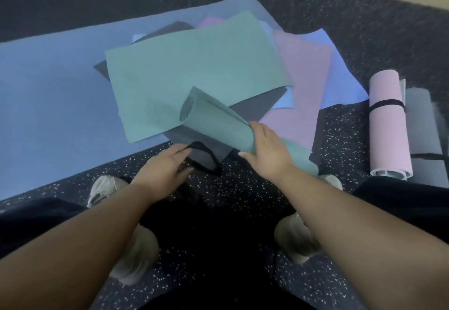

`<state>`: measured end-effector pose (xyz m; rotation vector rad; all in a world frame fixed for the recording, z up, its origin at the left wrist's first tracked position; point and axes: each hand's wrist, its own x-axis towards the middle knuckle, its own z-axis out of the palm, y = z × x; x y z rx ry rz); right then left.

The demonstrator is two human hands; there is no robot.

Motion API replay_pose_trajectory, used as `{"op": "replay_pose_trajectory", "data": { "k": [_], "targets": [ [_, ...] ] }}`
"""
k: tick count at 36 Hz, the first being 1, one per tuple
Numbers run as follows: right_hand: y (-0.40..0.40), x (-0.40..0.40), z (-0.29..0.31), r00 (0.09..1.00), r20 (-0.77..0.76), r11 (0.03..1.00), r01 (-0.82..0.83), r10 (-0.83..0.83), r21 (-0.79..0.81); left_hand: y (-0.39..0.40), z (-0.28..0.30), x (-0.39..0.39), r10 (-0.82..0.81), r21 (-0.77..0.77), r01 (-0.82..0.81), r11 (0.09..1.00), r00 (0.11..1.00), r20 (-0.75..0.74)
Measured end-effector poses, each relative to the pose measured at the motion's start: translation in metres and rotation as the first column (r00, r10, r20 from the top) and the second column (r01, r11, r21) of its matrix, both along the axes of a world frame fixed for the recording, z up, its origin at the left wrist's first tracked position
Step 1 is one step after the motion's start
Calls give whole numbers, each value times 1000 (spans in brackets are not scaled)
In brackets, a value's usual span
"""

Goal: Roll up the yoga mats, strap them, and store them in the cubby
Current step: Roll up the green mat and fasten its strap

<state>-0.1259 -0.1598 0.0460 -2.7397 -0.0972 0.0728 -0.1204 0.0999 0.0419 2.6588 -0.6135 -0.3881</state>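
Observation:
A rolled green mat (213, 120) points away from me, its open end raised over the pile. My right hand (263, 150) grips the roll's near end. My left hand (165, 166) pinches a black strap loop (206, 159) just below and left of the roll. A flat green mat (194, 71) tops a pile of grey, pink and blue mats. A big blue mat (48, 96) lies spread under the pile.
Two rolled mats with black straps lie at the right: a pink one (388, 125) and a grey one (425, 135). The speckled black floor (243, 183) runs under my knees and my pale shoes (107, 188). A tan floor strip shows at the top right.

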Motion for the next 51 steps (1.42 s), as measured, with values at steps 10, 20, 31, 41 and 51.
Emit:
{"op": "replay_pose_trajectory", "data": {
  "k": [10, 20, 31, 41, 51],
  "targets": [
    [31, -24, 53, 1000, -18, 976, -21, 26, 217, 5, 105, -9, 326, -438, -362, 823, 932, -158],
    [47, -60, 77, 996, -60, 947, -43, 65, 318, -25, 163, -33, 314, -566, -291, 772, 948, -59],
    [52, -78, 118, 987, 160, 850, -90, 7, 518, -59, 184, -51, 109, -404, -49, 914, 986, 129],
    [27, -90, 147, 976, 212, 846, -69, -54, 529, -95, 195, -55, -37, -361, 65, 930, 996, 86],
    [20, -92, 142, 973, 214, 811, -57, -86, 583, -113, 190, -56, 36, -304, 0, 953, 993, 113]
  ]
}}
